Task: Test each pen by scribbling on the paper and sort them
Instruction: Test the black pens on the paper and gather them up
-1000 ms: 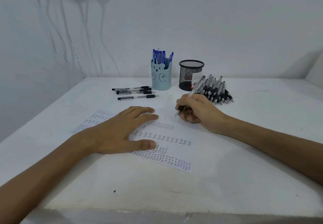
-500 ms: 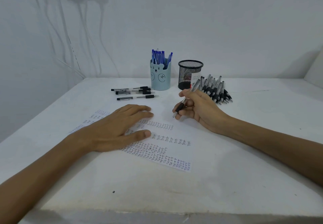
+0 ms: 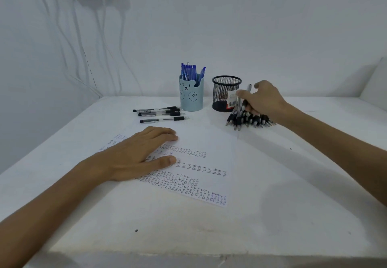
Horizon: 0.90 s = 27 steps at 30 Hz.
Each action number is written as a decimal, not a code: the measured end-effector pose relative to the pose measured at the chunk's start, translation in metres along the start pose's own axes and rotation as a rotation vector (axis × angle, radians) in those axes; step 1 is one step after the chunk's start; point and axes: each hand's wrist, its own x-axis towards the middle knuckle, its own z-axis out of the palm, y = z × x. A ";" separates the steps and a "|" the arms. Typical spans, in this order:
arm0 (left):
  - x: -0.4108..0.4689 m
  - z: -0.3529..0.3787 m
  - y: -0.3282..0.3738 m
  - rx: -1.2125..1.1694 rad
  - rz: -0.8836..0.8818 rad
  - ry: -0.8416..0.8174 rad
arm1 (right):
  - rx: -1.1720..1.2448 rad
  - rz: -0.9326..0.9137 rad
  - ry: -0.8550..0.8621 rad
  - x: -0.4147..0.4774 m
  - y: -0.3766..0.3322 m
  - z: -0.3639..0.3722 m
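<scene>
Black-gripped pens in a heap, centre-right of frame, tips toward the near edge. Right hand directly over the heap, fingers curled, thumb pinching one pen. Its long axis is steep: button end up, tip down among the others. Mesh cup just left of the thumb. Left hand well apart, lower left, fingers straight, flat on the paper. Likely the right hand's move.

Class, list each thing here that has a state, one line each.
Paper, flat, partly filled with writing.
Bear cup, upright, holding blue pens.
Mesh cup, upright, no pens showing.
Pen pile, heaped beside the mesh cup.
Loose pens, lying left of bear cup.
Left hand, open, pressing flat on the paper.
Right hand, gripping one pen over the pile.
</scene>
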 end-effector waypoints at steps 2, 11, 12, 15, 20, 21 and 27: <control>0.000 0.000 -0.001 0.000 0.005 0.002 | -0.125 -0.009 0.010 0.013 0.005 -0.002; 0.001 0.002 -0.003 0.006 0.017 0.000 | -0.463 -0.050 0.094 0.044 0.016 0.016; 0.001 0.002 -0.004 0.008 0.018 0.000 | -0.481 -0.051 0.100 0.043 0.015 0.018; 0.001 0.003 -0.006 0.007 0.021 0.007 | -0.536 -0.076 0.099 0.037 0.011 0.019; 0.002 0.002 -0.005 0.008 0.012 0.044 | -0.702 -0.166 0.126 0.017 -0.004 0.022; 0.002 0.002 -0.006 0.008 0.002 0.054 | -0.731 -0.195 0.124 0.011 -0.009 0.025; 0.000 -0.002 -0.015 0.038 -0.053 0.088 | -0.688 -0.523 -0.072 -0.013 -0.027 0.061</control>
